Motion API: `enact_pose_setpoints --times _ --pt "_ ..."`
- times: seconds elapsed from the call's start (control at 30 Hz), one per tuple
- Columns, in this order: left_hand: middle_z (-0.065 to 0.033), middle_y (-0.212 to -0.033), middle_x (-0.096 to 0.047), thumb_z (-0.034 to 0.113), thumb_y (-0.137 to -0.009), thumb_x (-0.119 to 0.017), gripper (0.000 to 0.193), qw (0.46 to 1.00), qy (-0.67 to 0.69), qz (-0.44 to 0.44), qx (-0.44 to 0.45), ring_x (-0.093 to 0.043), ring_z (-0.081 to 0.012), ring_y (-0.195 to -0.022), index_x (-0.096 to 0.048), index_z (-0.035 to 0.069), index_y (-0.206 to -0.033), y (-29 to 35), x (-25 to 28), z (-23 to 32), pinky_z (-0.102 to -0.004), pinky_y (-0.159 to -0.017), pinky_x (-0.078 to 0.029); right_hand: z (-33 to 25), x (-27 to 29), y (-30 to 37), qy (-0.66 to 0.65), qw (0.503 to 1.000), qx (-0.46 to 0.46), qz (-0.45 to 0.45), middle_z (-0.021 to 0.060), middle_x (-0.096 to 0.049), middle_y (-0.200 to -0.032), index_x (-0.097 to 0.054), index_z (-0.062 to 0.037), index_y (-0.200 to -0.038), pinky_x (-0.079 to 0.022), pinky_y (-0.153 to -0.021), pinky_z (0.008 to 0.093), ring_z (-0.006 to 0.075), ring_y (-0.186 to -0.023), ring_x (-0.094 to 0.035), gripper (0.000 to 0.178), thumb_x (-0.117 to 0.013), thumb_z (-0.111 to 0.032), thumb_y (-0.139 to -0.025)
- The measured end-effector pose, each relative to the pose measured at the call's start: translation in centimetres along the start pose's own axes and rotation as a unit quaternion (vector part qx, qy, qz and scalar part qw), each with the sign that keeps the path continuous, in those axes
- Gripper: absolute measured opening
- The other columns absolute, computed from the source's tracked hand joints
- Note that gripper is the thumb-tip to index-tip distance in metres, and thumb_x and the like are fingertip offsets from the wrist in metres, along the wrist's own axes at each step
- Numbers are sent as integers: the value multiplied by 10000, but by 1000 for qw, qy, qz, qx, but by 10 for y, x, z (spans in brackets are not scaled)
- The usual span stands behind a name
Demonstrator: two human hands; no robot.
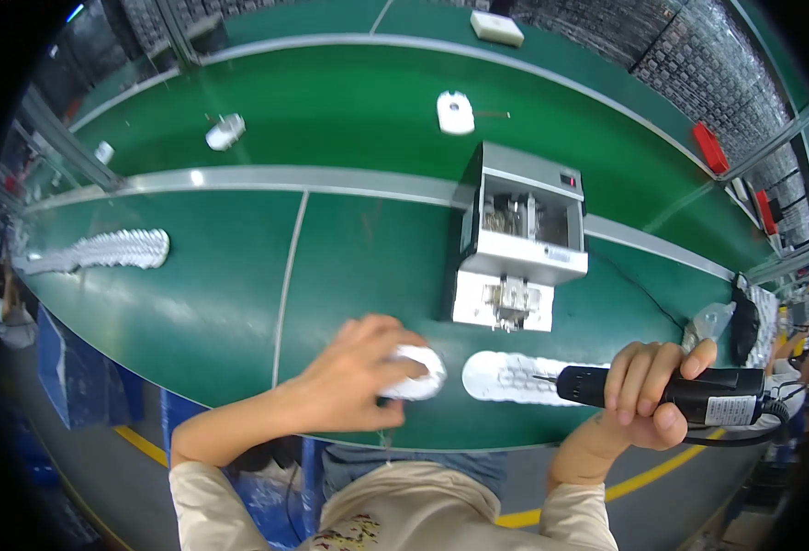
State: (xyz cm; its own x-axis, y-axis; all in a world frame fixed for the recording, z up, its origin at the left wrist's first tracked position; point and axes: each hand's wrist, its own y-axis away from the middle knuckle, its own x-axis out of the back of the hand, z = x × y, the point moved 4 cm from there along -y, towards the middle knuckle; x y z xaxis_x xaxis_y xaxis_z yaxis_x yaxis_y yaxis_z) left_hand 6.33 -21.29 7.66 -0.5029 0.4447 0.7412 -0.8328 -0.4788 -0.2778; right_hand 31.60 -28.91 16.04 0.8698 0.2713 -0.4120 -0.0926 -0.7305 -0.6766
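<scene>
My left hand point(359, 372) is curled round a small white rounded plastic part point(420, 372) on the green bench, near its front edge. Thin wires seem to hang below this hand. In my right hand point(648, 390) lies a black electric screwdriver point(717, 390), held level with its bit pointing left. The bit reaches over a white strip-shaped piece point(501, 376) with rows of small raised shapes, which lies between my hands. Whether the bit touches it I cannot tell. A cord point(776, 413) runs from the screwdriver's back end.
A grey-and-white machine point(528, 239) stands beyond the strip. On the green conveyor belt behind are two white parts, one left point(225, 132) and one centre point(455, 113). Nested white pieces point(120, 250) lie at left. A clear plastic bag point(709, 323) sits at right.
</scene>
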Motion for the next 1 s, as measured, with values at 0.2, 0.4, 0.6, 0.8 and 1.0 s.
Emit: enact_pose_setpoints --times 0.2,0.4,0.6,0.8,1.0 --pt "-181 -1251 -502 121 -659 -713 410 942 -123 248 190 -478 -378 -1099 -595 99 -1051 -19 63 -126 -425 -939 -405 0 23 9 112 989 -26 95 62 -478 -631 -382 -32 -1067 -416 -444 293 144 -429 -459 399 -634 -40 -758" --pt "-191 -1205 -504 101 -787 -574 366 932 -153 316 88 -515 -393 -1056 -550 112 -1152 -148 61 -173 -443 -914 -425 -14 32 14 160 983 -28 86 78 -485 -656 -360 -23 -1096 -443 -497 330 168 -483 -492 409 -604 14 -770" --pt "-184 -1123 -534 316 -808 -581 403 939 -173 236 180 -582 -350 -951 -563 125 -1163 -259 32 -185 -421 -808 -489 0 37 16 165 978 -35 120 84 -484 -619 -380 -6 -1052 -444 -462 314 166 -452 -486 404 -637 7 -741" --pt "-180 -1061 -520 397 -661 -707 611 927 -260 93 253 -579 -374 -952 -514 110 -1165 -296 15 -186 -482 -750 -506 0 34 21 182 970 -29 158 75 -472 -581 -398 8 -1008 -442 -436 298 160 -427 -473 396 -663 -2 -714" --pt "-199 -1159 -427 224 -586 -750 732 925 -122 340 114 -515 -381 -1006 -410 87 -1221 -236 70 -161 -423 -865 -468 -7 35 21 190 972 -16 138 71 -466 -581 -382 12 -1029 -437 -442 297 157 -441 -478 386 -643 -2 -744"
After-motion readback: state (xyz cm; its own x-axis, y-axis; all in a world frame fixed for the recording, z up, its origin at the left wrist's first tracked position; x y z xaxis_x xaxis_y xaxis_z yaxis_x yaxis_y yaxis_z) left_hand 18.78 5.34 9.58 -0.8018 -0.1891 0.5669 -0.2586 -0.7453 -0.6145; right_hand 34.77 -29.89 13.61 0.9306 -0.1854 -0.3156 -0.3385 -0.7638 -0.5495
